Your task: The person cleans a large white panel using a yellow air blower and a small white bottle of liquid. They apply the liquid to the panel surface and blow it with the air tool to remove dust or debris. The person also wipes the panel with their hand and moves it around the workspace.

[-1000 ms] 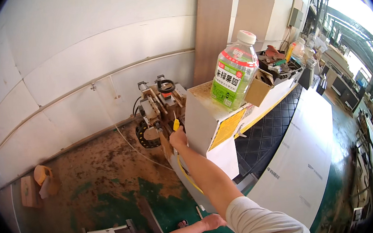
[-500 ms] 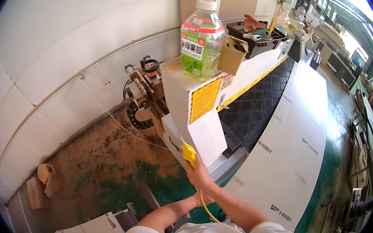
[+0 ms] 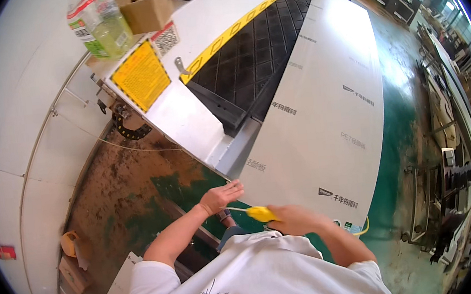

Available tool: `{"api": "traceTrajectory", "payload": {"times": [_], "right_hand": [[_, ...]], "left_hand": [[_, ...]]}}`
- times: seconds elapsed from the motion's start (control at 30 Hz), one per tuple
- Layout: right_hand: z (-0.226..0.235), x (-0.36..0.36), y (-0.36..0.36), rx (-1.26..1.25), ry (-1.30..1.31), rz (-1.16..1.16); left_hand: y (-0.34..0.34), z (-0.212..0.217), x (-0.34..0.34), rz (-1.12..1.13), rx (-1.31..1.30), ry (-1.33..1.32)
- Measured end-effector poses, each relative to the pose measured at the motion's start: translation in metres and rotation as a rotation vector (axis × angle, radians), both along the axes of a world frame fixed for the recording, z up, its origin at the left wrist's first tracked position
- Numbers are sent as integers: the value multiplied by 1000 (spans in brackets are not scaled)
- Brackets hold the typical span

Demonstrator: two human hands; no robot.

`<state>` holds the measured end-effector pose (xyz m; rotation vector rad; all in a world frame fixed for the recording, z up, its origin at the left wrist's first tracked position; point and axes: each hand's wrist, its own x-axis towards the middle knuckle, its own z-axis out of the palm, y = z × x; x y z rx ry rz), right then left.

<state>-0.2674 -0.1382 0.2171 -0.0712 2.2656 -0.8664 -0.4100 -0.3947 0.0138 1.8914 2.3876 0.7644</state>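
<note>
My right hand (image 3: 293, 219) is wrapped round a yellow air blow gun (image 3: 260, 213) close in front of my body. Its thin metal nozzle points left, toward my left hand (image 3: 222, 198). The left hand has its fingers stretched out and seems to hold nothing. Its fingertips are by the near left corner of a long white panel (image 3: 318, 122); whether they touch it I cannot tell. A yellow hose (image 3: 364, 227) shows to the right of my right forearm, beside the panel's near end.
A white machine (image 3: 190, 114) with a yellow warning label and dark padded bed stands ahead. A plastic bottle (image 3: 100, 27) and a cardboard box (image 3: 145, 8) sit on it. Racks of boards (image 3: 449, 98) line the right. A smaller white board (image 3: 119, 288) lies lower left.
The blow gun has moved from beside the machine's end back toward my body, its nozzle turned left. My left hand has come up to the panel's corner. The view has swung right and down.
</note>
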Motion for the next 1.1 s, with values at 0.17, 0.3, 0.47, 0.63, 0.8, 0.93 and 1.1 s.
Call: {"api": "traceTrajectory", "payload": {"times": [0.17,0.3,0.47,0.63,0.8,0.93,1.1], "right_hand": [[11,95,137,103,-120,-689],[-1,140,173,-144,-290,-438],[-58,120,180,-358,-218,-571],[-92,105,206,-405,-232,-537],[-117,108,281,-413,-26,-911],[-116,110,298,-594,-175,-915],[-136,46,328,-669,-158,-860]], "left_hand": [[8,6,7,100,-107,38],[4,3,9,394,-186,-94],[2,-3,53,986,-170,-339],[33,-32,114,1486,261,-720],[121,-29,116,1730,411,-1049],[171,-57,78,2050,767,-984],[203,-12,42,2580,236,-768]]}}
